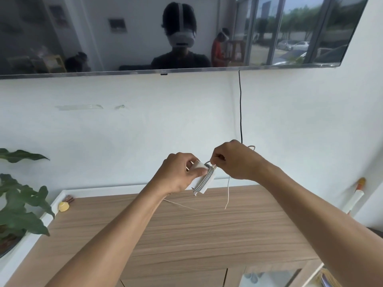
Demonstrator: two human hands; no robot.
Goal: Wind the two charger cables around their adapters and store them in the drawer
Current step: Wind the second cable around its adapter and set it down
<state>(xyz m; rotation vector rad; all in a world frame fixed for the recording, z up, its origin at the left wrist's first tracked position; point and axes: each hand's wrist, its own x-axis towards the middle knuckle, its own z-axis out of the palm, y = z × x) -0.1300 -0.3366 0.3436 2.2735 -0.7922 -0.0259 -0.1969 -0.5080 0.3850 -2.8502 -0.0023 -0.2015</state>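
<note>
My left hand (176,175) grips a white charger adapter (202,182) held up above the wooden cabinet top (186,228). Several turns of white cable are wrapped around the adapter. My right hand (234,160) pinches the cable (228,193) right at the adapter's upper end. The loose rest of the cable hangs down from my right hand and trails across the cabinet top towards the left. A small loop of cable shows behind my right hand. I see no second charger, and no drawer stands open in view.
A wall-mounted TV (165,34) hangs above, with a black cord (240,104) running down the wall. A leafy plant (18,204) stands at the left. A small yellow object (63,206) lies at the cabinet's back left corner. Glass-fronted cabinet doors (269,276) show below.
</note>
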